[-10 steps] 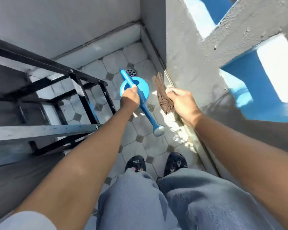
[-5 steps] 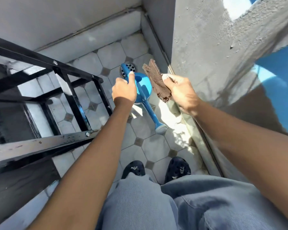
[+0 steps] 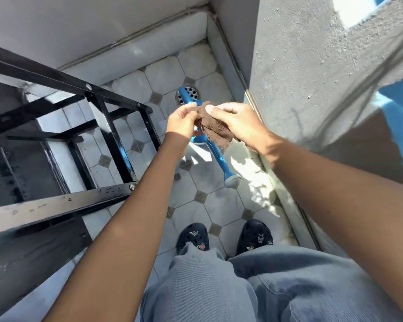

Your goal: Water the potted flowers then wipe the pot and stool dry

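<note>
The right hand (image 3: pixel 239 125) is bunching the brown cloth (image 3: pixel 215 130) while the left hand (image 3: pixel 183 123) is pinching its near edge, probably readying it for wiping. The blue watering can (image 3: pixel 219 156) is showing beneath them; whether either hand supports it, I cannot tell. No pot or stool in view.

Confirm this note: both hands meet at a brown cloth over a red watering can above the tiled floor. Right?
Not quite. The head view shows the watering can is blue, not red. Left hand and right hand do meet at the brown cloth above the tiled floor.
</note>
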`<state>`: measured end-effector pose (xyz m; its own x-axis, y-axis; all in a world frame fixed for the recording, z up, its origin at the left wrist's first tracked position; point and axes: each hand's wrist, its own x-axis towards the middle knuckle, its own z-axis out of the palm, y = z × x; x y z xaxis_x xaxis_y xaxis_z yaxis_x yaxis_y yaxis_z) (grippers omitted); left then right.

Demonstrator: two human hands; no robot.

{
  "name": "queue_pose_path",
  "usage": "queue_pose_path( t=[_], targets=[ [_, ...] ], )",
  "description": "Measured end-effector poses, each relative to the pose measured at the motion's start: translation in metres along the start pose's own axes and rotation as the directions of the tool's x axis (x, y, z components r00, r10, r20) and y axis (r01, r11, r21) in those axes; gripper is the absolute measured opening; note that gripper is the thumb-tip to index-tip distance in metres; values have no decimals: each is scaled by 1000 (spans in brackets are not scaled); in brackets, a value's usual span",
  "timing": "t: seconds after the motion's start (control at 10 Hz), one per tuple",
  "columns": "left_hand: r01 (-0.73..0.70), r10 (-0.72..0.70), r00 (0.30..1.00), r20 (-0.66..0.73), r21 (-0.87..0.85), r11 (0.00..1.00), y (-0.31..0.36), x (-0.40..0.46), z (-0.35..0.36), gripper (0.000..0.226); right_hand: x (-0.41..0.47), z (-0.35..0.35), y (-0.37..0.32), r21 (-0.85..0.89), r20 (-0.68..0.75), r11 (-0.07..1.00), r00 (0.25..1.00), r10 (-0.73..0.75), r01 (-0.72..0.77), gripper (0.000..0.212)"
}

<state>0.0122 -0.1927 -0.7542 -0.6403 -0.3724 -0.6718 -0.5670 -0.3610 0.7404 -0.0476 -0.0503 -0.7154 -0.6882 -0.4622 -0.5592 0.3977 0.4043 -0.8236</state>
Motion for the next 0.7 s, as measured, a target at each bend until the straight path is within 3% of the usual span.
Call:
queue_pose_path(
  t=[0.1,0.2,0.3,0.4,0.5,0.6,0.7],
  targets=[
    [27,-36,996,-82,-114,993,2,-4,-1,39,7,-2,1,-148,-109,986,989,-97,80,25],
    [104,-158,982,-104,-401,910,1,-2,-8,31,12,-8,5,-86,-142,995,987,-70,58,26],
    [195,-193,981,35,-294,936,-7,0,-15,37,13,-6,4,-37,-139,996,987,-80,76,22],
    [50,-51,999,-13,-79,996,-14,-2,-19,40,19,-1,4,-225,-217,956,947,-236,187,21],
    [-88,84,988,-129,-28,996,-13,8,-27,28,32,4,2,-231,-308,947,907,-287,221,19],
    [-112,118,976,-182,40,993,-6,20,-32,37,61,15,0,-228,-370,964,904,-213,134,17],
    [49,12,981,-194,305,951,-3,16,-29,74,71,20,9,-364,-324,931,940,-105,-21,25]
  ],
)
